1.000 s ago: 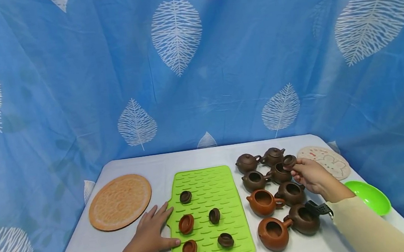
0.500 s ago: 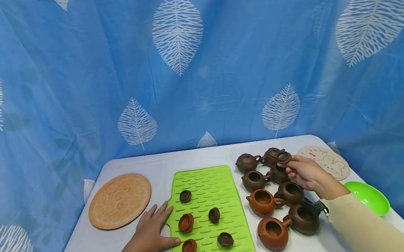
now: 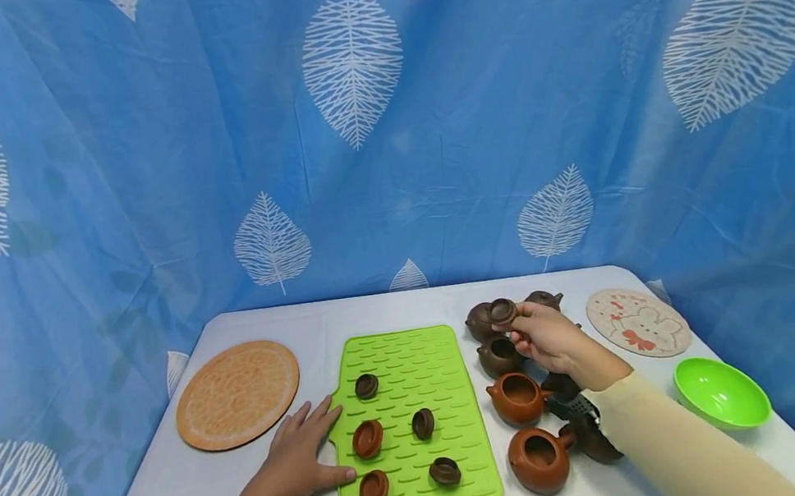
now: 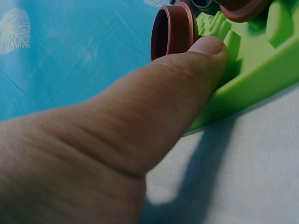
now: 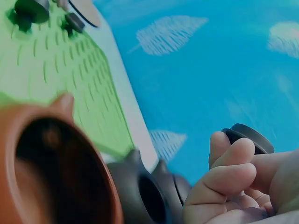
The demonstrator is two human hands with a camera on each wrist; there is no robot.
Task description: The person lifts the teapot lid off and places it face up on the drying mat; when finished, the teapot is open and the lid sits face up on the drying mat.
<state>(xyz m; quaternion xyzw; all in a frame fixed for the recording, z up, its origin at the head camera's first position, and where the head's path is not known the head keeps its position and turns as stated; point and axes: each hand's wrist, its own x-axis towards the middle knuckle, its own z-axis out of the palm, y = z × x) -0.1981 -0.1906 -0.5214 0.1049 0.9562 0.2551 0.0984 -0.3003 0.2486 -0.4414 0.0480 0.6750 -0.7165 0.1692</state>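
My right hand (image 3: pixel 556 338) pinches a dark brown teapot lid (image 3: pixel 503 312) above the back teapots; in the right wrist view the lid (image 5: pixel 250 137) sits between thumb and fingers. With fingers spread, my left hand (image 3: pixel 295 459) rests at the left edge of the green mat (image 3: pixel 450 374). On that mat lie two reddish-brown lids (image 3: pixel 367 439) and several dark lids (image 3: pixel 422 424). In the left wrist view the thumb (image 4: pixel 154 93) touches the mat's edge, close to a reddish lid (image 4: pixel 175 30). Lidless orange-brown teapots (image 3: pixel 539 461) and dark teapots (image 3: pixel 500 355) stand right of the mat, some partly hidden by my right arm.
A round woven placemat (image 3: pixel 238 395) lies at the left. At the right are a round mat with a rabbit picture (image 3: pixel 641 323) and a bright green bowl (image 3: pixel 722 393). A blue leaf-patterned curtain (image 3: pixel 469 107) hangs behind the white table (image 3: pixel 390 312).
My right hand has carried the dark lid leftward from above the back right teapots to the back left one. My left hand stays in place on the mat's edge.
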